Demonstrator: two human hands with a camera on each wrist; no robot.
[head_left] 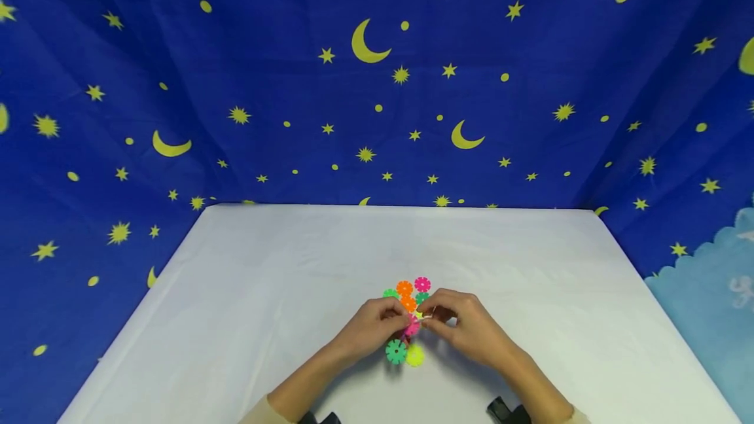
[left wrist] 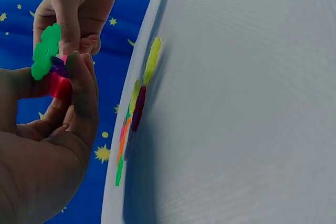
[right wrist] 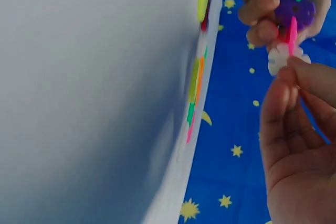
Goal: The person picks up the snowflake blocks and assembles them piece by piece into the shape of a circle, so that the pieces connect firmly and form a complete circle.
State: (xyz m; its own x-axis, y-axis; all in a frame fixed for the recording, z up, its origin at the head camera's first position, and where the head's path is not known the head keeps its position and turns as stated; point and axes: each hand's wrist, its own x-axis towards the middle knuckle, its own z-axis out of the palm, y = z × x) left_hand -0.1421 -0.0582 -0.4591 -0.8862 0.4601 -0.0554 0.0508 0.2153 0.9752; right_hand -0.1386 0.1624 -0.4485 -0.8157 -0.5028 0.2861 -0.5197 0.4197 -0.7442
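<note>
My left hand (head_left: pixel 371 327) grips a small cluster of notched plastic discs, the snowflake-shaped interlocking kind. In it are a green disc (left wrist: pixel 46 52), a purple disc (right wrist: pixel 295 10) and a pink disc (right wrist: pixel 292 35), joined at angles, with some red beside the fingers. My right hand (head_left: pixel 468 324) pinches a white disc (right wrist: pixel 283 59) between thumb and fingertips, its edge meeting the pink disc. A thin blue piece (right wrist: pixel 314 121), seen edge-on, shows inside the right hand's curled fingers. Both hands are close together above the table, and the fingers partly hide the joints.
Loose discs lie on the white table (head_left: pixel 265 280) around the hands: orange discs (head_left: pixel 404 288), a pink disc (head_left: pixel 422 284), green ones, and a yellow disc (head_left: pixel 415 355) nearer the person. A dark red disc (left wrist: pixel 138 108) lies among them. Blue star-patterned cloth (head_left: pixel 377 84) hangs behind.
</note>
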